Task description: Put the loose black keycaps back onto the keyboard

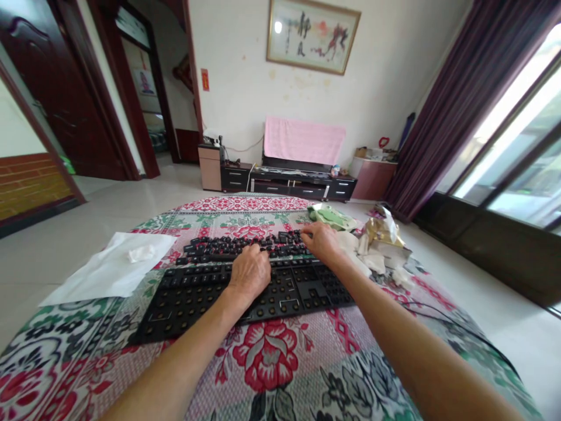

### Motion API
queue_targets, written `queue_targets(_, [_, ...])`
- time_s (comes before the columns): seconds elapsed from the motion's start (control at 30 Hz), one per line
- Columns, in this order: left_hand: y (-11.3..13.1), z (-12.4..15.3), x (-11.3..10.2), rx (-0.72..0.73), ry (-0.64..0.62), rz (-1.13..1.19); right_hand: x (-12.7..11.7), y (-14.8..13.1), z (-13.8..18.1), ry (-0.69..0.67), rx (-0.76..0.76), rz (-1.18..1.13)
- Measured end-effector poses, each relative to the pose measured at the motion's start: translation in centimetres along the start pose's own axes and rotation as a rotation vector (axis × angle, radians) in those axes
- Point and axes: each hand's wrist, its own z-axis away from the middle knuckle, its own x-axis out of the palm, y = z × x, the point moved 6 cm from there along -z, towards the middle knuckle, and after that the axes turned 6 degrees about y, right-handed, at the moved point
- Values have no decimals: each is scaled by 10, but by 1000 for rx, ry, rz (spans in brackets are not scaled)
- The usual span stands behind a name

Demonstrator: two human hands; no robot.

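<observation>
Keyboard (188,292) on cloth-covered counter (272,356), nearly all keys stripped, loose keycaps (219,245) heaped along its far edge; left hand (249,272) and right hand (322,241) curled knuckles-up into the heap, fingertips hidden, so any pinch cannot be told

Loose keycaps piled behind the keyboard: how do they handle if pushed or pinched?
The keycaps are small, separate pieces in a heap, so a push probably scatters them rather than moving them as one. Likely light and rigid; smooth tops may slip in a pinch. The textured cloth should stop them sliding far.
</observation>
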Motion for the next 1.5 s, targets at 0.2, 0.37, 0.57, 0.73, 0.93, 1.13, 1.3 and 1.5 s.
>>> queue_targets(0.2, [-10, 1, 4, 36, 13, 61, 48, -23, -52, -244, -64, 134])
queue_targets(0.37, [-13, -1, 7, 7, -18, 94, 67, -28, -70, -341, -107, 148])
queue_targets(0.57, [-11, 0, 5, -8, -14, 77, 83, -28, -79, -412, -86, 183])
queue_targets(0.73, [-10, 1, 6, -12, -27, 57, 92, -26, -83, -448, -54, 195])
queue_targets(0.93, [-9, 1, 6, 31, 17, 51, 90, -27, -80, -428, -79, 163])
queue_targets(1.13, [-8, 1, 6, 7, -22, 64, 53, -27, -68, -366, -174, 45])
queue_targets(1.3, [-7, 1, 5, 38, 8, 43, 20, -19, -26, -480, -40, -691])
queue_targets(1.5, [-7, 2, 8, 63, 37, 44, 18, -11, 25, -687, 299, -1498])
